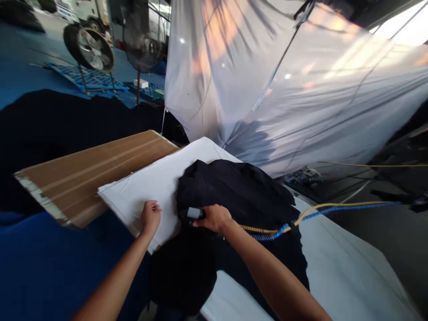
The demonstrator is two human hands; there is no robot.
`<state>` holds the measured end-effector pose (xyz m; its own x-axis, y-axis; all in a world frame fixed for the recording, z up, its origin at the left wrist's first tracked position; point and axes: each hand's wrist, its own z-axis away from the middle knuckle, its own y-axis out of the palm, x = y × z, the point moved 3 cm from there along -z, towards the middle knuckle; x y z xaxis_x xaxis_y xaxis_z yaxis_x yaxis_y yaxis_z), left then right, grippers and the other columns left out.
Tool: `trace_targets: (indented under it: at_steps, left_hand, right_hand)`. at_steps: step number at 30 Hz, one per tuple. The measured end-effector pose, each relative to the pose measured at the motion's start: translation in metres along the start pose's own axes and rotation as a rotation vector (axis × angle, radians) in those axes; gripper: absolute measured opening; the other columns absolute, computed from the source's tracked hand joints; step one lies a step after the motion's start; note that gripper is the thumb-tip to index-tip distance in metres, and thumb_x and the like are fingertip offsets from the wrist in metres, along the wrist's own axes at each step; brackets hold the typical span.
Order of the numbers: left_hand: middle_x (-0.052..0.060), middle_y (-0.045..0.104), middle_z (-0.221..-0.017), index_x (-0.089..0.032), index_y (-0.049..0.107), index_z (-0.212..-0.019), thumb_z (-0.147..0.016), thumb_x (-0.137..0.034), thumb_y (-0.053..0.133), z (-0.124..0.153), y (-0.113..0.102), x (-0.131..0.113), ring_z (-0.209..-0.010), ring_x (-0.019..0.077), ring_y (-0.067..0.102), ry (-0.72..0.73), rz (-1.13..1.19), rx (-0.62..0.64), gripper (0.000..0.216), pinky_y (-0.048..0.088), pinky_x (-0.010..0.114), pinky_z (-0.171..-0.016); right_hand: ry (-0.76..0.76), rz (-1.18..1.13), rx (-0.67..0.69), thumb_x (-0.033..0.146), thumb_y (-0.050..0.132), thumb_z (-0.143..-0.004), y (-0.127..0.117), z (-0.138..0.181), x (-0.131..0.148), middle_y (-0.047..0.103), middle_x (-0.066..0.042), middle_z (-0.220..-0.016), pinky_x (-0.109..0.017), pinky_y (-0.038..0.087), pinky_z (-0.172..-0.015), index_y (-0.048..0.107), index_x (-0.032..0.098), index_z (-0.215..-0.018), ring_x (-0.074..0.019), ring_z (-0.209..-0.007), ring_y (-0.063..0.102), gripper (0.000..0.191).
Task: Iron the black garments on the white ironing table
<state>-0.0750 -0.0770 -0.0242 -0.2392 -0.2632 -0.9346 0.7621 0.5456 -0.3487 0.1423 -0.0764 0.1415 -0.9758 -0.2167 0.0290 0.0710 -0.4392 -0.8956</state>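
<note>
My right hand [216, 218] is closed around a small dark handheld tool [195, 213] with a grey, block-shaped end. It is over a spread of black cloth [234, 185], near the cloth's left edge. My left hand [151, 217] is over the white board [143, 183], left of the cloth and apart from it. Its fingers are curled together, and whatever they may hold is too small to make out. Coiled yellow and blue hoses [277, 232] come in from the right and pass behind my right forearm; where they end is hidden.
A long brown cardboard box [100, 171] lies left of the board. A pale sheet [284, 89] hangs behind the work surface [351, 263]. Dark cloth is heaped at the far left, and a drum-shaped fan [88, 48] stands beyond it. Blue fabric [76, 267] fills the lower left.
</note>
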Motion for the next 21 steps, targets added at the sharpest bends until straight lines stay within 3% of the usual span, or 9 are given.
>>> trace_targets:
  at_steps: [3, 6, 9, 12, 16, 18, 21]
  left_hand:
    - [-0.003, 0.054, -0.071, -0.02, 0.047, -0.08, -0.067, -0.011, 0.046, 0.002, -0.007, -0.005, -0.062, 0.0103, 0.057, -0.028, 0.026, 0.043, 0.016, 0.045, 0.025, -0.065]
    - [-0.001, 0.056, -0.073, -0.019, 0.046, -0.08, -0.07, -0.014, 0.043, 0.007, -0.009, -0.009, -0.063, 0.0108, 0.058, -0.103, 0.024, 0.117, 0.012, 0.045, 0.024, -0.061]
    - [0.002, 0.059, -0.076, -0.018, 0.047, -0.085, -0.075, -0.02, 0.04, 0.022, -0.002, -0.012, -0.066, 0.012, 0.059, -0.221, -0.014, 0.356, 0.013, 0.042, 0.022, -0.054]
    - [-0.001, 0.057, -0.061, -0.017, 0.051, -0.085, -0.073, -0.033, 0.046, 0.045, 0.008, -0.016, -0.051, 0.0129, 0.055, -0.279, -0.041, 0.583, 0.02, 0.037, 0.023, -0.045]
    - [-0.004, 0.049, -0.049, -0.017, 0.053, -0.061, -0.058, -0.038, 0.062, 0.074, 0.018, -0.024, -0.051, 0.0123, 0.05, -0.126, -0.171, 0.868, 0.023, 0.031, 0.023, -0.05]
    - [-0.005, 0.046, -0.051, -0.017, 0.05, -0.054, -0.056, -0.031, 0.062, 0.082, 0.015, -0.025, -0.056, 0.0118, 0.048, -0.097, -0.201, 0.868, 0.018, 0.029, 0.023, -0.053]
    - [-0.007, 0.042, -0.052, -0.018, 0.046, -0.055, -0.055, -0.027, 0.06, 0.087, 0.0, -0.026, -0.056, 0.0103, 0.044, -0.137, -0.065, 0.723, 0.017, 0.026, 0.022, -0.053]
  right_hand:
    - [-0.008, 0.088, -0.003, 0.07, 0.053, -0.058, -0.014, -0.044, 0.03, 0.066, -0.006, -0.095, -0.03, 0.045, -0.07, 0.065, 0.029, -0.093, -0.0249, -0.09, 0.06, 0.056]
    - [0.071, 0.102, -0.054, 0.067, 0.053, -0.061, -0.033, -0.083, 0.041, 0.065, -0.007, -0.101, -0.031, 0.046, -0.072, 0.065, 0.026, -0.096, -0.025, -0.093, 0.059, 0.055]
    - [0.155, 0.086, -0.116, 0.064, 0.052, -0.065, -0.05, -0.108, 0.039, 0.064, -0.009, -0.104, -0.031, 0.046, -0.074, 0.063, 0.024, -0.101, -0.0248, -0.095, 0.059, 0.054]
    - [0.167, 0.101, -0.102, 0.066, 0.051, -0.065, -0.055, -0.114, 0.036, 0.064, -0.009, -0.102, -0.032, 0.046, -0.073, 0.064, 0.024, -0.1, -0.0254, -0.095, 0.059, 0.056]
    - [0.05, 0.156, 0.009, 0.07, 0.053, -0.058, -0.049, -0.101, 0.048, 0.065, -0.007, -0.099, -0.032, 0.047, -0.071, 0.065, 0.026, -0.095, -0.026, -0.093, 0.059, 0.059]
    - [-0.019, 0.168, 0.056, 0.072, 0.054, -0.055, -0.044, -0.093, 0.059, 0.066, -0.006, -0.098, -0.031, 0.047, -0.072, 0.065, 0.026, -0.094, -0.0258, -0.093, 0.059, 0.061]
    - [-0.068, 0.174, 0.078, 0.073, 0.054, -0.054, -0.041, -0.089, 0.074, 0.066, -0.007, -0.098, -0.033, 0.046, -0.073, 0.066, 0.025, -0.094, -0.0271, -0.093, 0.059, 0.064]
